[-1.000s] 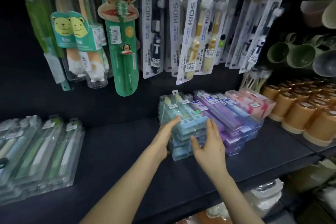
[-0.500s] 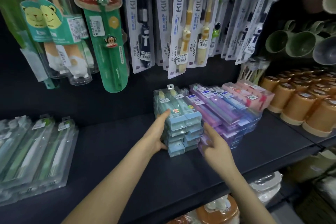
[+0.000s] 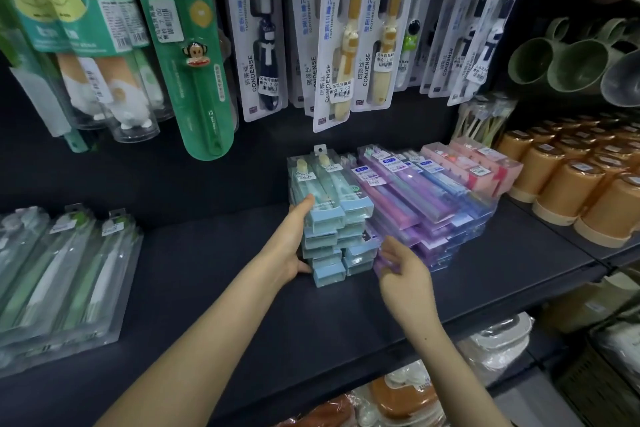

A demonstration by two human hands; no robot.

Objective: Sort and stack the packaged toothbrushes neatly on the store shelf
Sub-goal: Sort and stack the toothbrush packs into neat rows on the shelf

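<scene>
Squaring the stack of pale-blue clear-plastic toothbrush packs (image 3: 332,218) on the dark shelf (image 3: 207,270) wants even pressure: left hand (image 3: 291,246) flat, fingers straight, against its left side; right hand (image 3: 401,270), fingers loosely bent, at the neighbouring purple packs (image 3: 415,204), low on their front ends, grip unclear. Nudge jutting lower boxes flush.

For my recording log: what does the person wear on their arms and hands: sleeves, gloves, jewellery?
Nothing visible. The left forearm and right forearm are bare to the frame edge, no sleeves. The left hand and right hand have no gloves; no watch, bracelet or ring shows.
</scene>
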